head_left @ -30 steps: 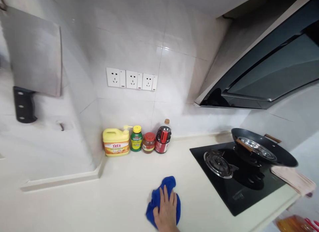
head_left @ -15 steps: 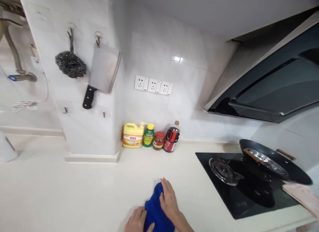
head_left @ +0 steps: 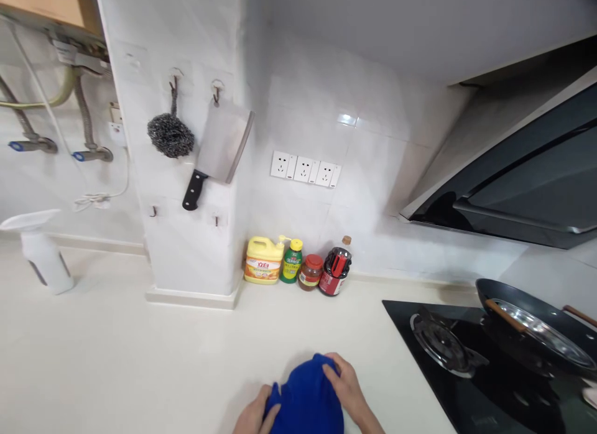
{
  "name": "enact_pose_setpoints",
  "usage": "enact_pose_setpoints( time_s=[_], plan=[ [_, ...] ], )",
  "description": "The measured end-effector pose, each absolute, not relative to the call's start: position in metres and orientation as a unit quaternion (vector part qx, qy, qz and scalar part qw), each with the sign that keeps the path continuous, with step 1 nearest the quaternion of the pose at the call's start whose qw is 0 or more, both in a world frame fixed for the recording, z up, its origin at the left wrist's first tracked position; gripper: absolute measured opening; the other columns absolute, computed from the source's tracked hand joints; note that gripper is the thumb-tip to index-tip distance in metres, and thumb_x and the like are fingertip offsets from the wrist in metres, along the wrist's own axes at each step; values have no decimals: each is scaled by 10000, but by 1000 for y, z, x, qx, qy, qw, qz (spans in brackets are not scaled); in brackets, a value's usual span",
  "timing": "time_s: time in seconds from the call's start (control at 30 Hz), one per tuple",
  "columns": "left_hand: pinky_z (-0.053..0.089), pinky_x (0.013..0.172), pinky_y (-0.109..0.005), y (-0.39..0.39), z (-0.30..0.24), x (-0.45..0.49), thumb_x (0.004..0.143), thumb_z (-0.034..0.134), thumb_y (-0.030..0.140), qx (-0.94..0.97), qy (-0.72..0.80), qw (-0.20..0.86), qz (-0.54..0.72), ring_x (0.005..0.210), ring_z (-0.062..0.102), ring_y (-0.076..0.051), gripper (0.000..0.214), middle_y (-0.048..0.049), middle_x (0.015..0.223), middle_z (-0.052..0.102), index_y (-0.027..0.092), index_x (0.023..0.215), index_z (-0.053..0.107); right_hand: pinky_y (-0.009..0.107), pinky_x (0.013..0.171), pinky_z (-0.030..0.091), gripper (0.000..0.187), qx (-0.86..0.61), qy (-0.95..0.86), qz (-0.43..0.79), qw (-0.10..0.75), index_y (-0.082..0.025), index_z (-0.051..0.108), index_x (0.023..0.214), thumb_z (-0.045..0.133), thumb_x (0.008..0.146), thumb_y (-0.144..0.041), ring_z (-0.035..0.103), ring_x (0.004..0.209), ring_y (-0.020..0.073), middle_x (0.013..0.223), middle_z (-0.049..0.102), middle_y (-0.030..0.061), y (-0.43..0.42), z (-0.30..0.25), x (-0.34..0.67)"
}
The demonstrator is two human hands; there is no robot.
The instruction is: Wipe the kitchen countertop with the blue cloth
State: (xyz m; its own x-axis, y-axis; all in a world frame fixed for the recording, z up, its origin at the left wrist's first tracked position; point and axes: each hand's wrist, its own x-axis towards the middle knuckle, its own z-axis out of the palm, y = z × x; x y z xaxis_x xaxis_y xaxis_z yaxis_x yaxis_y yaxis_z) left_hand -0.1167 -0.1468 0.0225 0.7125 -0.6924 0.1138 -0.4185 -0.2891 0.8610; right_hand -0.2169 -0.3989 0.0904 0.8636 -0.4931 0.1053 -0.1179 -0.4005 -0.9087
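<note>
A blue cloth is bunched up at the bottom middle of the head view, over the cream countertop. My left hand grips its left side and my right hand grips its upper right edge. Both hands are partly cut off by the bottom of the frame. The cloth sits between them, just left of the black gas hob.
A dark wok rests on the hob's right burner. A yellow detergent jug, a green bottle, a red-lidded jar and a dark bottle line the wall. A cleaver and scourer hang on the pillar. A white spray bottle stands far left.
My left hand has joined the right on the blue cloth and both now hold it bunched. The view has swung left, showing the pillar, pipes and spray bottle.
</note>
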Motion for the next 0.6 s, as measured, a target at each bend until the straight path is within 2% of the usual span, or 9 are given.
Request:
enact_pose_setpoints(
  time_s=[0.1, 0.17, 0.27, 0.33, 0.4, 0.5, 0.57, 0.6],
  plan=[
    [564, 718, -276, -143, 64, -86, 940, 432, 582, 779, -332, 523, -100, 704, 668, -193, 377, -7, 796, 693, 253, 989, 609, 378, 914, 553, 458, -734, 215, -267, 586, -186, 692, 1059, 629, 845, -586, 692, 982, 266, 1026, 758, 96, -409, 131, -222],
    [547, 663, -233, -145, 91, -69, 921, 492, 633, 765, -319, 559, -16, 654, 644, -158, 421, -4, 780, 682, 229, 919, 612, 373, 931, 551, 458, -704, 227, -312, 596, -191, 678, 1091, 669, 840, -574, 677, 1017, 262, 1068, 746, 100, -412, 157, -226],
    [543, 658, -194, -148, 122, -55, 919, 567, 612, 739, -315, 587, 99, 638, 627, -127, 411, -11, 781, 678, 207, 877, 623, 349, 901, 553, 300, -702, 187, -346, 593, -219, 668, 1027, 659, 884, -483, 657, 1043, 245, 1113, 712, 96, -409, 184, -237],
    [544, 650, -189, -142, 129, -54, 909, 608, 587, 741, -294, 590, 132, 626, 623, -122, 376, -7, 789, 678, 212, 910, 631, 329, 876, 542, 151, -733, 125, -327, 584, -235, 655, 933, 618, 917, -381, 656, 1020, 228, 1074, 702, 81, -403, 188, -247],
    [568, 698, -208, -128, 120, -60, 889, 636, 587, 755, -268, 589, 103, 731, 679, -149, 379, -27, 906, 710, 226, 1006, 631, 320, 872, 522, 97, -777, 65, -267, 566, -239, 633, 857, 573, 919, -282, 663, 975, 214, 1003, 705, 67, -398, 175, -260],
    [602, 790, -267, -97, 83, -80, 880, 622, 603, 778, -252, 574, -28, 897, 721, -202, 500, -56, 1054, 730, 253, 1233, 567, 320, 880, 499, 92, -811, 53, -158, 561, -239, 594, 820, 526, 854, -188, 674, 957, 212, 962, 715, 59, -394, 126, -284],
    [610, 745, -285, -75, 56, -96, 895, 588, 596, 800, -248, 538, -98, 769, 711, -199, 553, -46, 967, 737, 262, 1332, 529, 306, 825, 494, 72, -802, 94, -127, 576, -240, 554, 781, 538, 749, -177, 675, 899, 211, 904, 710, 45, -395, 84, -301],
    [607, 728, -284, -65, 45, -104, 898, 574, 596, 808, -259, 517, -111, 746, 704, -198, 490, -51, 978, 737, 267, 1260, 592, 308, 819, 492, 84, -799, 106, -110, 582, -240, 546, 786, 547, 715, -197, 675, 887, 217, 900, 709, 44, -396, 66, -309]
  ],
)
